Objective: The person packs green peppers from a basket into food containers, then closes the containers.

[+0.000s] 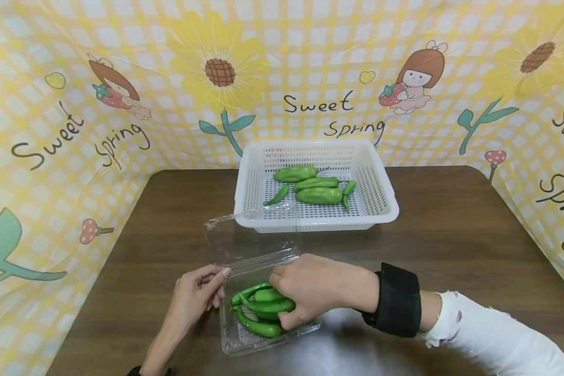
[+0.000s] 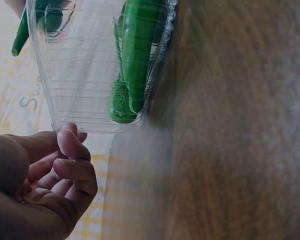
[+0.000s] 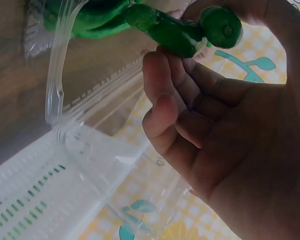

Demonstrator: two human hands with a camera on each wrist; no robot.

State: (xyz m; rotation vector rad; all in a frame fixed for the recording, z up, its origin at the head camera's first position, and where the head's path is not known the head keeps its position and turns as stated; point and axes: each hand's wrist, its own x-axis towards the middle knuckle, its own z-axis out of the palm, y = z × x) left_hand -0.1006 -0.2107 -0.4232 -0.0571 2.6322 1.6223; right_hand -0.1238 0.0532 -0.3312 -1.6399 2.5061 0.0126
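Peppers (image 1: 260, 329): I see a green group lying in the clear box (image 1: 227, 337) at the near middle of the desk (image 1: 451, 235), and more farther off.
Left hand (image 1: 198, 287): I have thumb and finger pinched on the box's left rim, toward its far corner.
Right hand (image 1: 312, 287): I read it as clamped on a pepper (image 3: 175, 37), fingers curled, over the box's right part.
Lid (image 1: 254, 240): open at the box's far side, overlapping the basket (image 1: 319, 223) from my viewpoint; whether they touch, I cannot tell.
Basket: white, perforated, near the desk's far edge, holding larger and smaller peppers.
Right wrist: I make out a black band (image 1: 397, 300) and, beyond it, a torn white sleeve (image 1: 493, 324).
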